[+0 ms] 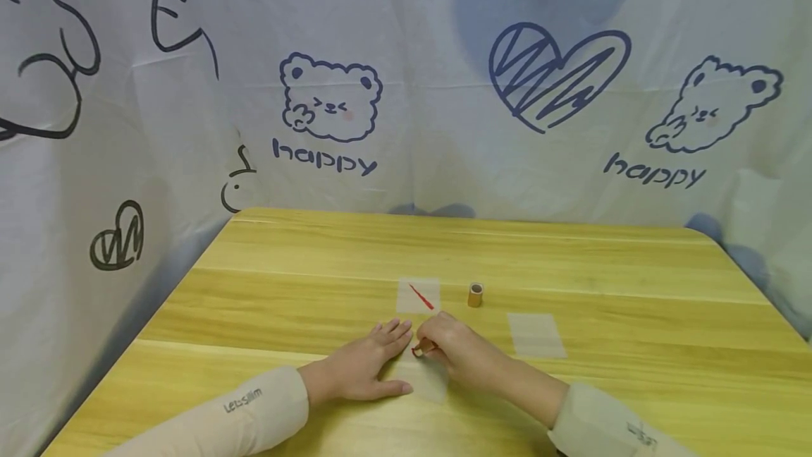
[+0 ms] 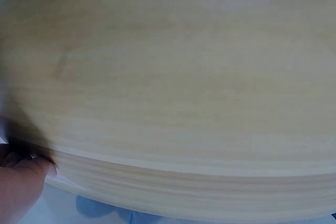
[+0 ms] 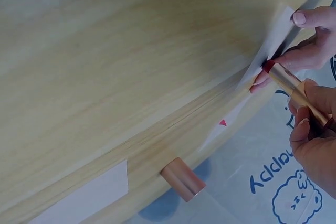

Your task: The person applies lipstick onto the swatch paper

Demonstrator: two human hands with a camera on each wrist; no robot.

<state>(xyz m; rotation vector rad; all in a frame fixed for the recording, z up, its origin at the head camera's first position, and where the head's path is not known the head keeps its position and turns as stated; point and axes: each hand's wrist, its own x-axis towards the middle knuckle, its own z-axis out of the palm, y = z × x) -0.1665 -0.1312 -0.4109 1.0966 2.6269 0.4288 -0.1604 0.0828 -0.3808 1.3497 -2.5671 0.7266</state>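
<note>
In the head view, my right hand [image 1: 462,352] pinches a lipstick [image 1: 426,348] with a copper-gold tube. In the right wrist view, the red tip of the lipstick [image 3: 286,81] meets a white paper slip [image 3: 270,38]. My left hand [image 1: 364,365] lies flat with straight fingers at the left side of that slip, thumb near its lower part. Beyond the hands lies a second slip [image 1: 407,300] bearing a red stroke [image 1: 421,296]. The copper lipstick cap [image 1: 475,295] stands upright to the right of it.
A third white slip [image 1: 536,336] lies on the wood-grain table [image 1: 304,252], right of my right hand. Behind the table hangs a white cloth [image 1: 431,125] with drawn hearts, bears and the word "happy".
</note>
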